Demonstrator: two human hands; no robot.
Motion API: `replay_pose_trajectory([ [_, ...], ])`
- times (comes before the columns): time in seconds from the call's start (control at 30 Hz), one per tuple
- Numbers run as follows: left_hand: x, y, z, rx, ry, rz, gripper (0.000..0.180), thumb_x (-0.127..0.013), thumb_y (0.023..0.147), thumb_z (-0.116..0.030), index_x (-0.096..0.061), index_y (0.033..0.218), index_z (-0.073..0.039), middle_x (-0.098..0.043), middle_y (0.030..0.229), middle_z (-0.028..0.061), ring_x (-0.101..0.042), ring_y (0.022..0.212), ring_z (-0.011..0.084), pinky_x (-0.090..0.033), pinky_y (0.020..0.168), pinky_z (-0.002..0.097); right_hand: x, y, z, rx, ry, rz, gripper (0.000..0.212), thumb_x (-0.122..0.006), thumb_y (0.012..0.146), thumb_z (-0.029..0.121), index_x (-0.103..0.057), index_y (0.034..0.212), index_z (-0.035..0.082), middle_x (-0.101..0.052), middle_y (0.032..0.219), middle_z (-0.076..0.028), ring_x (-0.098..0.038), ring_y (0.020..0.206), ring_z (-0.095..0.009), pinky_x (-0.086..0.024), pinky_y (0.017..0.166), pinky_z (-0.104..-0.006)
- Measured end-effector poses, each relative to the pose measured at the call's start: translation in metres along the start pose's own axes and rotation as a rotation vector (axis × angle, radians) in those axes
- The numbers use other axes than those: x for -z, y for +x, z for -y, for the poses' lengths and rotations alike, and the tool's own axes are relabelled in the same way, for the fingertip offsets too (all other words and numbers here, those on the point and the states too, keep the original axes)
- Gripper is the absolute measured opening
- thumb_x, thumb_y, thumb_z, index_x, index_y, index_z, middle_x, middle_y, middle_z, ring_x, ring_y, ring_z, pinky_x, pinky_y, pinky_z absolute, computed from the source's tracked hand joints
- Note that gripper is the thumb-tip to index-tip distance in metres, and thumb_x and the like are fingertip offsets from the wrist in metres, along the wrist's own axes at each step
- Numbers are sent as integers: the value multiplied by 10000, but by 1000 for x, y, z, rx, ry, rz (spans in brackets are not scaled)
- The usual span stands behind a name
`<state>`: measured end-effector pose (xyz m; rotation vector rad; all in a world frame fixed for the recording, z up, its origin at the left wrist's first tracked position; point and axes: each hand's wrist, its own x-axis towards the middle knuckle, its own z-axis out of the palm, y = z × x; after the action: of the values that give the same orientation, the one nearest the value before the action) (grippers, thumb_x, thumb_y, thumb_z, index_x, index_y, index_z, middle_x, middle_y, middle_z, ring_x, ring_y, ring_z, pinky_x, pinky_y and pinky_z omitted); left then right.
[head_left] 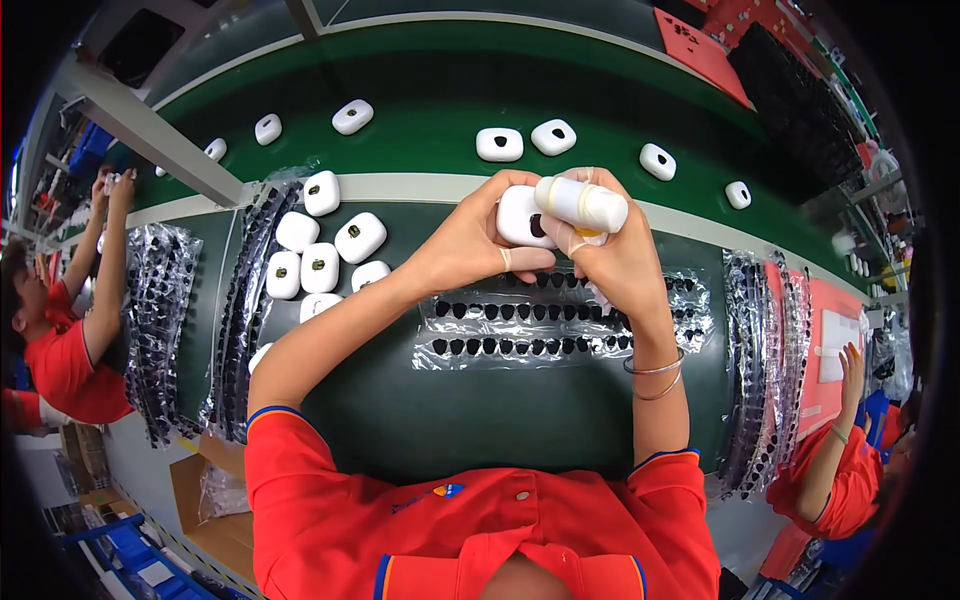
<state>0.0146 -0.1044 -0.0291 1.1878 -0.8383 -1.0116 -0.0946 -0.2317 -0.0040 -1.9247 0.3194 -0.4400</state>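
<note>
My left hand (462, 242) grips a white rounded plastic case (515, 212) above the middle of the bench. A small black oval part (536, 226) shows on the case's face. My right hand (622, 262) is closed around a white cylindrical bottle (585, 204), which lies tilted across the palm. That hand's fingertips are close to the black oval; whether they touch it is hard to tell. Pale finger covers show on both hands. Below them lies a clear plastic sheet (540, 360) carrying rows of small black pieces (540, 312), partly hidden by my right wrist.
More white cases (360, 238) cluster to the left. Others (500, 145) sit spaced along the green strip (420, 95) beyond a pale rail (400, 187). Sheets of black pieces hang at the left (160, 320) and right (765, 370). A metal post (150, 130) stands left; co-workers flank both sides.
</note>
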Motion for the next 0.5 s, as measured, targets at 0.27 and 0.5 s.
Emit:
replay_pose_trajectory([
  [0.27, 10, 1, -4, 0, 32, -14, 447, -614, 796, -48, -377, 1174, -53, -570, 807, 67, -593, 601, 119, -504, 528, 231, -9, -7, 2, 308, 15, -201, 333, -668, 748, 76, -494, 1029, 35, -594, 915, -76, -582, 708, -104, -452, 541, -213],
  [0.5, 20, 4, 16, 36, 183, -81, 415, -598, 749, 19, -436, 1122, -64, -573, 839, 87, -607, 631, 135, -512, 490, 232, -13, -3, 3, 89, -201, 43, 346, -699, 740, 173, -512, 987, 20, -634, 808, -117, -633, 748, -217, -464, 652, -290],
])
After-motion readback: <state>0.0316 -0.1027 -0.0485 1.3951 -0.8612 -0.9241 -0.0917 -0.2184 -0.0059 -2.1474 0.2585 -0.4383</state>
